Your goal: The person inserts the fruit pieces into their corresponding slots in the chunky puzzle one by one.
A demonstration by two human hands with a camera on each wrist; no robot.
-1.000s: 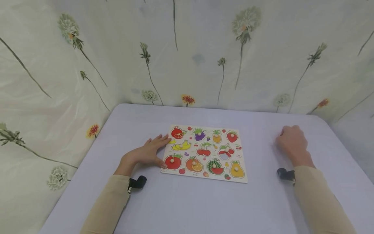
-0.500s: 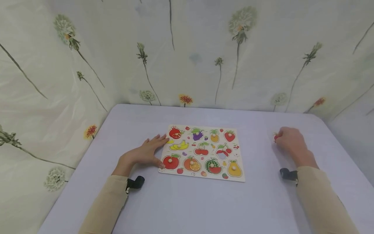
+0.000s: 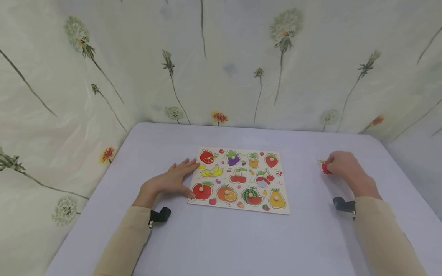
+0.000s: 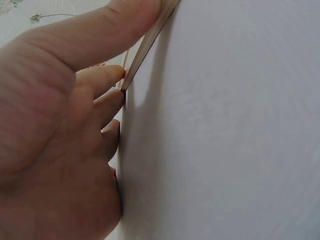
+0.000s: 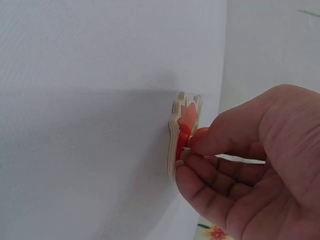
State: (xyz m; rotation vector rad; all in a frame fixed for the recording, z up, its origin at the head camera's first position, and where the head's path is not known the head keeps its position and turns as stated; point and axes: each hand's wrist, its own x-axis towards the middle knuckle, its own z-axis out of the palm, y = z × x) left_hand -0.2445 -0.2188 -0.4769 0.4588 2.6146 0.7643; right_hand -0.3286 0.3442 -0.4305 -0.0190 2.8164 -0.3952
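A wooden fruit puzzle board [image 3: 224, 203] with several knobbed pieces lies flat on the table in the head view. My left hand [image 3: 174, 179] rests at its left side, fingers spread and thumb on the near left corner. In the left wrist view the thumb [image 4: 95, 35] touches the board's edge [image 4: 145, 52]. To the right of the board, my right hand [image 3: 347, 166] pinches a red fruit puzzle piece [image 3: 324, 167] between thumb and fingertips. Seen from the right wrist, this puzzle piece [image 5: 175, 140] has layered wooden edges and a pointed crown shape; whether it touches the table I cannot tell.
A white cloth covers the table [image 3: 235, 245]. Behind it and to the left hangs a curtain [image 3: 235, 69] printed with dandelions. Both sleeves end in black wrist-worn cameras, such as the left one [image 3: 161, 214].
The red fruit piece, hidden behind the right hand a second ago, now shows at its fingertips. That hand has turned and the piece has shifted slightly left. My left hand stays on the board.
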